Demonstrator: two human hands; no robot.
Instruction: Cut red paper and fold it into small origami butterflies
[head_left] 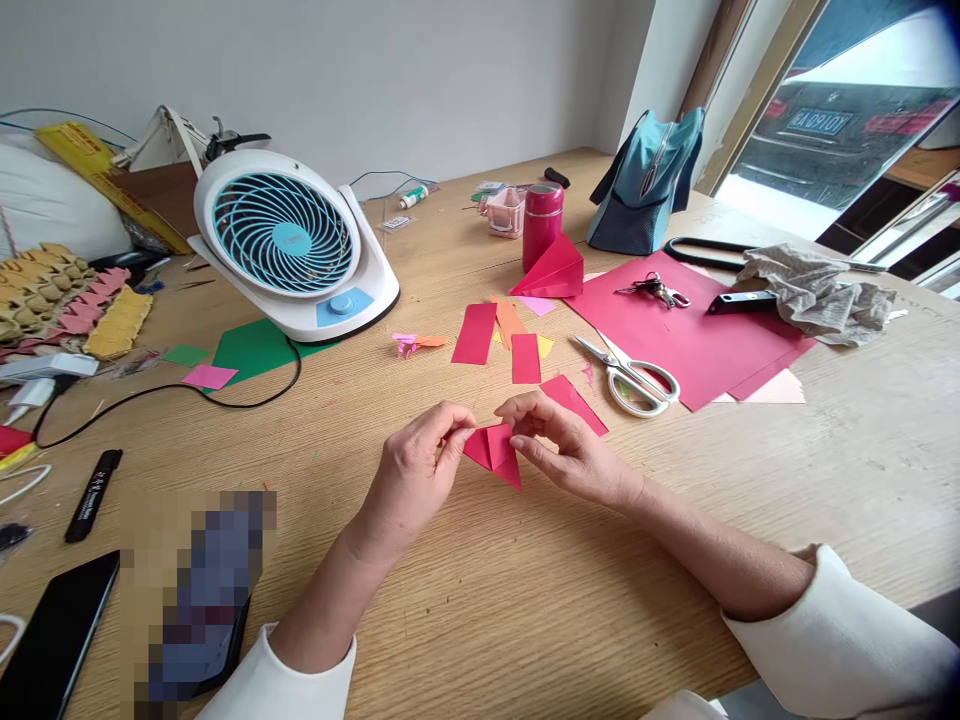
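Note:
A small piece of folded red paper (pixel 501 452) is held just above the wooden table, a pointed corner hanging down. My left hand (pixel 421 462) pinches its left corner between thumb and index finger. On the other side, my right hand (pixel 566 445) has its thumb and fingertips at the paper's right edge, the fingers curved around it. Beyond the hands lie red paper strips (pixel 475 334), with orange and yellow scraps partly under them. Another red rectangle (pixel 574 404) rests beside my right hand. White-handled scissors (pixel 636 380) lie partly opened to the right.
A white fan (pixel 296 245) stands at the back left, its black cable curving over the table. A red flask (pixel 541 225) and a folded red paper shape (pixel 553 268) are at the back. Large red sheets (pixel 675 330) bear keys (pixel 654 290). Phones and a black marker (pixel 93 495) lie left.

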